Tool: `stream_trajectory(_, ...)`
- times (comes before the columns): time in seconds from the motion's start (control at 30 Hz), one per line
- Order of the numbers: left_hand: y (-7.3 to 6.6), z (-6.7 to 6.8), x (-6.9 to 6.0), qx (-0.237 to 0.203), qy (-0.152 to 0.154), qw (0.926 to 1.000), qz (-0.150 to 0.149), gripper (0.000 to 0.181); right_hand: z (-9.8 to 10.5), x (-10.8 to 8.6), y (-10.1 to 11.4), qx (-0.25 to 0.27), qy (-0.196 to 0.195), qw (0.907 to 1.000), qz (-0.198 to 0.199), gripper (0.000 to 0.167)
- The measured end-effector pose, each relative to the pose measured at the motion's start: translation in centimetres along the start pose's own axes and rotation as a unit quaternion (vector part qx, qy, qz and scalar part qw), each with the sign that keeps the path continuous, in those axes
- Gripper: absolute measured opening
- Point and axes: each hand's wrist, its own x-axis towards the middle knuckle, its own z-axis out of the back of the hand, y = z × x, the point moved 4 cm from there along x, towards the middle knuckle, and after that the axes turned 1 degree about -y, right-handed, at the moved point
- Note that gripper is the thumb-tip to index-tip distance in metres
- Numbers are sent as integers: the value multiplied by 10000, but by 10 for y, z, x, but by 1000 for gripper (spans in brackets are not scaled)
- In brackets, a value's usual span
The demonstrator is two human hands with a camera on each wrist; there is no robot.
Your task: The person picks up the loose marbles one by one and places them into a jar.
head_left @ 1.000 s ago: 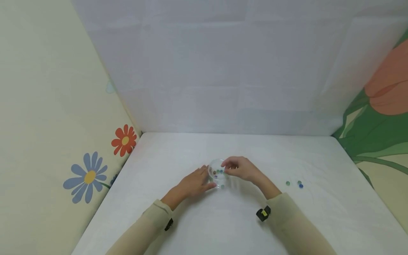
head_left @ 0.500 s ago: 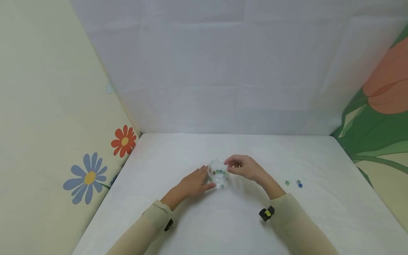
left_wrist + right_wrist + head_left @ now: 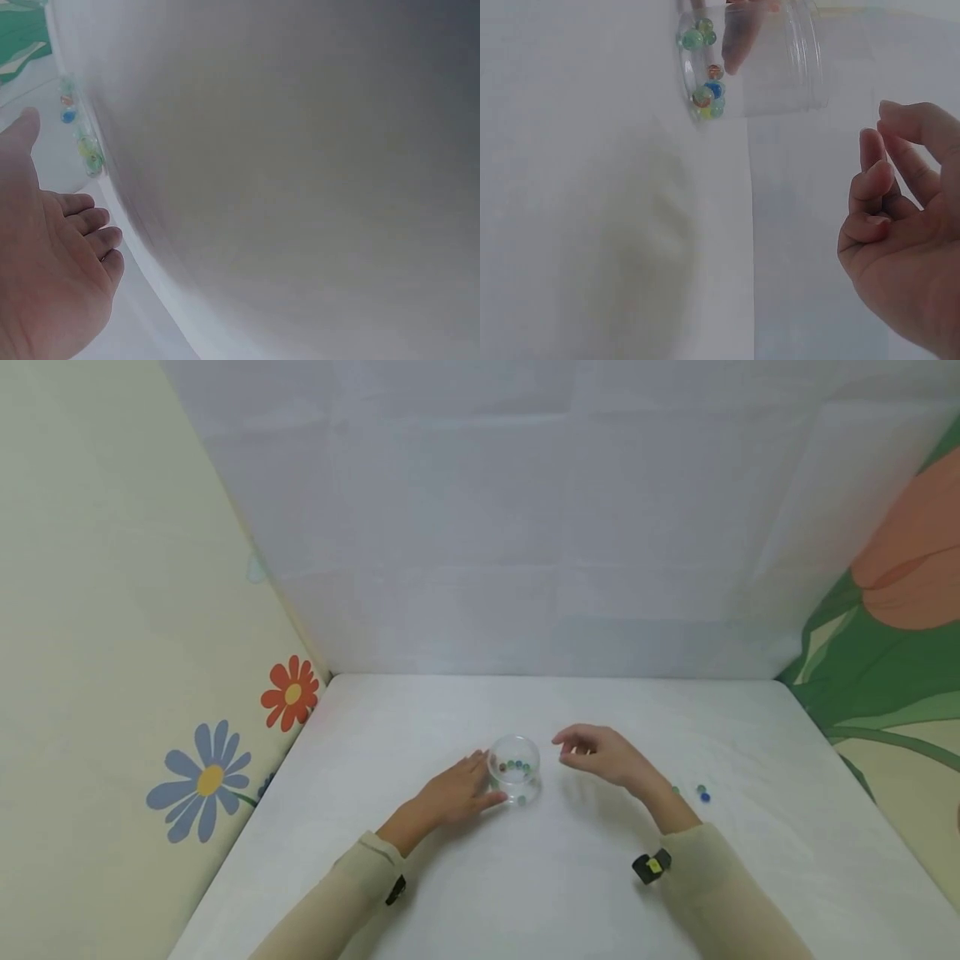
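A clear plastic jar (image 3: 528,785) stands upright on the table with several glass marbles (image 3: 709,94) at its bottom. My left hand (image 3: 453,793) lies at the jar's left side, fingers extended and thumb in front of it; whether the fingers press the wall is hard to tell. In the left wrist view the palm of the left hand (image 3: 56,262) shows beside the marbles (image 3: 90,154). To the right of the jar, above the table, hovers my right hand (image 3: 607,758). Its fingers (image 3: 870,184) are loosely bent, with nothing visible between them.
Farther right on the white-covered table (image 3: 600,902) lie a blue marble (image 3: 705,797) and a green marble (image 3: 701,788), close together. Another green marble (image 3: 676,790) is partly hidden by the right forearm. A white sheet (image 3: 525,568) hangs behind the table.
My right hand has moved away from the jar's mouth to the right, and its fingers have spread a little. One more marble shows inside the jar. The left hand stays put.
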Motion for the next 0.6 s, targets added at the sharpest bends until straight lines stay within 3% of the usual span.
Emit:
stream_trajectory(0.33,1,1,-3,22,10,10000,-25,91,10,-8,-12,-78,-54,9997,-204,31)
stream_trajectory(0.6,1,1,-3,-83,62,9999,-33,90,22,-18,-26,-158,-35,9998,-130,34)
